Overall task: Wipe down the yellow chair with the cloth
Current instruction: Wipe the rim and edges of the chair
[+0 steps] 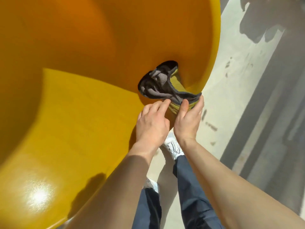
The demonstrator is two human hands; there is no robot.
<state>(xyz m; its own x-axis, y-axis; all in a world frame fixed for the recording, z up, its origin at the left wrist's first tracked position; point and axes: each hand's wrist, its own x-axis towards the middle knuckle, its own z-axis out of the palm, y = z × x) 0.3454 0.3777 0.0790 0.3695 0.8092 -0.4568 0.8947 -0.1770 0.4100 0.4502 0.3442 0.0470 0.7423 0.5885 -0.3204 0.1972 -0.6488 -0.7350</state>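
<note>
One cloth (pixel 158 85) edge sits pinched between right hand (pixel 188 120) fingers (pixel 184 105).

Materials and finishes. The yellow chair (pixel 82 104) is moulded plastic, smooth and seamless, glossy enough to throw a bright white highlight where sun strikes its lower part. The cloth (pixel 158 86) is soft grey textile, matt, with a nubbly pile and a darker stitched edge. The floor (pixel 231 76) looks like pale concrete, matt, slightly rough, blotched with dark marks. The trousers (pixel 194 187) are dark blue matt fabric. The shoe (pixel 173 146) is white, seemingly mesh.
</note>
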